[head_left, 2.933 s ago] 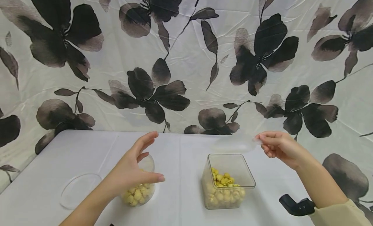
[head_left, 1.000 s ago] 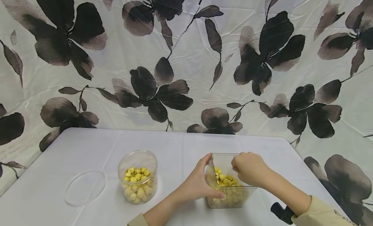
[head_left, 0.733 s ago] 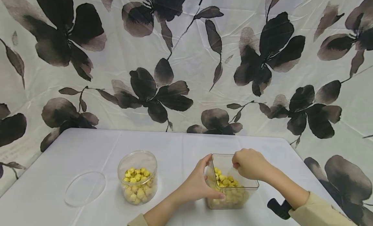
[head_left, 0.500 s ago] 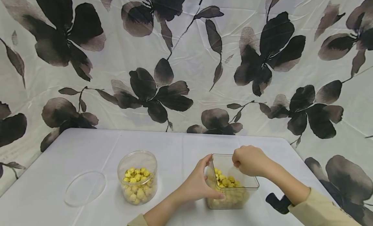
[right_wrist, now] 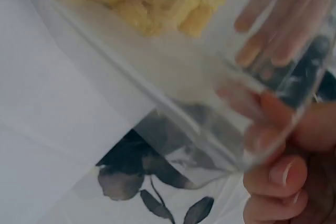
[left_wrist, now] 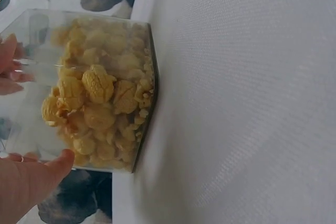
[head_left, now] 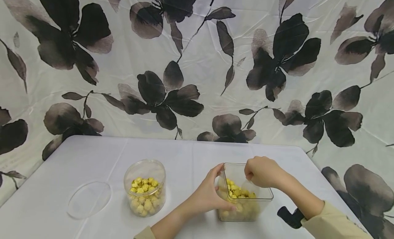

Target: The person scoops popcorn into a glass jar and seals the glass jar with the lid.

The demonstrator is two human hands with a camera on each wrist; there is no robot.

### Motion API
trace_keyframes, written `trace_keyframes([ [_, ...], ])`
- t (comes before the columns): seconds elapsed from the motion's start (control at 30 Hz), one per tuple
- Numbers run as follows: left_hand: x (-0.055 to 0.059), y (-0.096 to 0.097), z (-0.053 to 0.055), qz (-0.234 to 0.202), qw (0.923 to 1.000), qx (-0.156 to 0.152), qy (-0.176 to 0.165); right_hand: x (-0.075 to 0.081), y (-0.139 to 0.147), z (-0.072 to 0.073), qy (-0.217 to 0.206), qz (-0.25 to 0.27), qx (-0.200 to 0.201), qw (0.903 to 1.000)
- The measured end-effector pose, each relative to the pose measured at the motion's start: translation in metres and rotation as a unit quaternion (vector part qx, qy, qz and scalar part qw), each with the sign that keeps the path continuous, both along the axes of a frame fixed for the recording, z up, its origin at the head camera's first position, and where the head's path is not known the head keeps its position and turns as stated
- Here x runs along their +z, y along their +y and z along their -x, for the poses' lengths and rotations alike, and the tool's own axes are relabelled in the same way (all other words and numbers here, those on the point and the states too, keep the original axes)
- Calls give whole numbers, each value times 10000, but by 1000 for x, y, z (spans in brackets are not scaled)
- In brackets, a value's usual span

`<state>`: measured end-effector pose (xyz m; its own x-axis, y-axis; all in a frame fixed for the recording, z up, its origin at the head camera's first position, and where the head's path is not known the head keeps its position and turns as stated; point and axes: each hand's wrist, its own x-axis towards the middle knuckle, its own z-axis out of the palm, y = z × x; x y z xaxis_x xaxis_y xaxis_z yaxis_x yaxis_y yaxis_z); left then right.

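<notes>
A clear square tub [head_left: 246,211] of yellow popcorn [head_left: 237,191] stands on the white table at centre right. My left hand [head_left: 206,196] holds its left side, thumb along the front and fingers behind. My right hand [head_left: 264,172] is curled at the tub's right rim, fingertips just inside. It grips what looks like a clear plastic scoop, barely visible against the tub; in the right wrist view, the curled fingers [right_wrist: 281,177] show beside the tub wall [right_wrist: 147,87]. A clear round tub [head_left: 146,208], also with popcorn, stands uncovered to the left.
A clear round lid [head_left: 89,200] lies on the table [head_left: 175,156] left of the round tub. A black strap-like mount [head_left: 290,217] hangs at my right wrist. Floral cloth [head_left: 197,64] covers the wall behind the table's far edge.
Earlier, my right hand held the clear piece in the air and my left hand was over the round tub. Both moved to the square tub; lately the popcorn inside it has shifted slightly.
</notes>
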<state>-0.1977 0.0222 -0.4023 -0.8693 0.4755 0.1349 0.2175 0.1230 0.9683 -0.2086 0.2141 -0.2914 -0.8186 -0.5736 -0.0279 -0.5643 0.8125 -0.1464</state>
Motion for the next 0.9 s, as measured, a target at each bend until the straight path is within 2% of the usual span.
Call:
trace_keyframes([
  [0.27, -3, 1, 0, -10, 10000, -6, -26, -2, 11, -2, -687, 650, -473, 9944],
  [0.53, -3, 1, 0, 4, 10000, 1, -16, -6, 16, -1, -966, 946, -771, 9878],
  [0.77, -3, 3, 1, -2, 10000, -17, 10, -8, 23, 0, -1265, 1350, -999, 9777],
  [0.9, -1, 4, 1, -23, 10000, 5, -26, -7, 29, 1, -1434, 1723, -1075, 9686],
])
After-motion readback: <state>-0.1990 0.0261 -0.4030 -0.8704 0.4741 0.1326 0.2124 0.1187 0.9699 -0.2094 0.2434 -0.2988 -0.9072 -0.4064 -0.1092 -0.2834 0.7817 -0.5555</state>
